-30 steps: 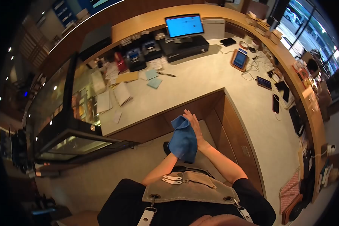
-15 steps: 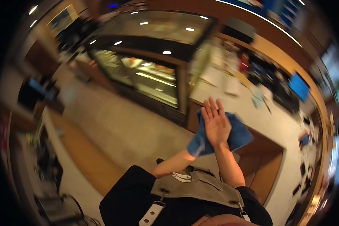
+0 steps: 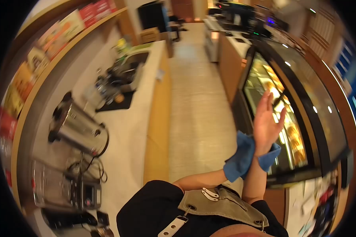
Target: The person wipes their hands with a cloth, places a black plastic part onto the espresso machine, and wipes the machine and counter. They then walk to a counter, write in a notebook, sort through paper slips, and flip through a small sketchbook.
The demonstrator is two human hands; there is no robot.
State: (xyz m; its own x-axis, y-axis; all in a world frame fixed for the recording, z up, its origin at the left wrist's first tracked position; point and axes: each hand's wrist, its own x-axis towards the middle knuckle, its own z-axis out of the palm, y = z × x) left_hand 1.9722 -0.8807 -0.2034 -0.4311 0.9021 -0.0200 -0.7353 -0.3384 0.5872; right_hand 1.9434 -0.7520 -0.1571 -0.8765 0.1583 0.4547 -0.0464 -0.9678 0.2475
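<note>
A blue cloth (image 3: pixel 241 156) is wrapped around my right wrist, one end sticking out on the far side. My left forearm (image 3: pixel 203 178) reaches across from the left, and its hand is covered by the cloth, which it presses round the wrist. Above the cloth my right hand (image 3: pixel 266 125) is raised and open, holding nothing, fingers stretched up and thumb apart. Behind it is the lit glass display case (image 3: pixel 318 138) with food inside. I wear a grey-brown apron (image 3: pixel 209 207) over black clothing.
Along the left runs a white counter (image 3: pixel 126 134) with a steel urn (image 3: pixel 81 126), a blender-like appliance (image 3: pixel 87 193) and cords. Farther up are a sink (image 3: pixel 140 59) and dishes. A shelf (image 3: pixel 73 43) holds colourful packages. A floor aisle (image 3: pixel 190 98) leads away; someone sits at its far end.
My view has swung left, bringing the counter and aisle into sight. The cloth has shifted from behind my right hand to around its wrist. My right hand has turned and stays open.
</note>
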